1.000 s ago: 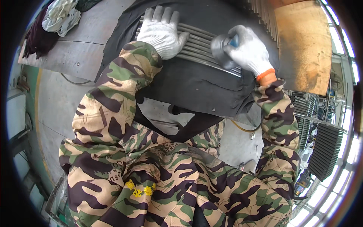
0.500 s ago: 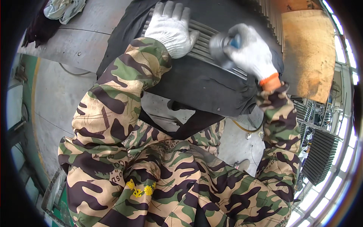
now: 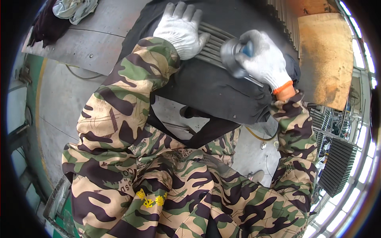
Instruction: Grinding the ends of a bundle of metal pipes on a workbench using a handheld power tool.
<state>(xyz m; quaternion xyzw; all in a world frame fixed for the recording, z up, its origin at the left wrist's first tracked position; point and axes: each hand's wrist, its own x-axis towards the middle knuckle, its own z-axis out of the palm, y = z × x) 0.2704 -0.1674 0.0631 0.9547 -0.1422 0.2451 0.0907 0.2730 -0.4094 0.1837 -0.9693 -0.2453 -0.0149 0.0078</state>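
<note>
Several parallel grey metal rods (image 3: 212,47) lie side by side on a black cloth (image 3: 214,93) in front of me. My left hand (image 3: 179,33), in a white knit glove, rests flat on their left part with its fingers stretched out. Gloved the same way, my right hand (image 3: 264,57) is closed around a round grey tool with a blue part (image 3: 229,57). That tool is over the right part of the rods; it is blurred, and its exact kind cannot be made out. The hand covers much of it.
More metal rods (image 3: 286,24) lie in a row beyond my right hand. A stained wooden board (image 3: 325,59) is at the right. Cloths (image 3: 75,8) lie on the metal table (image 3: 89,41) at the far left. A dark ribbed stack (image 3: 338,166) stands low at the right.
My right hand and the round tool have shifted slightly down in the picture, still over the rods' right part. My left hand stays flat on the rods. The whole view has turned a little.
</note>
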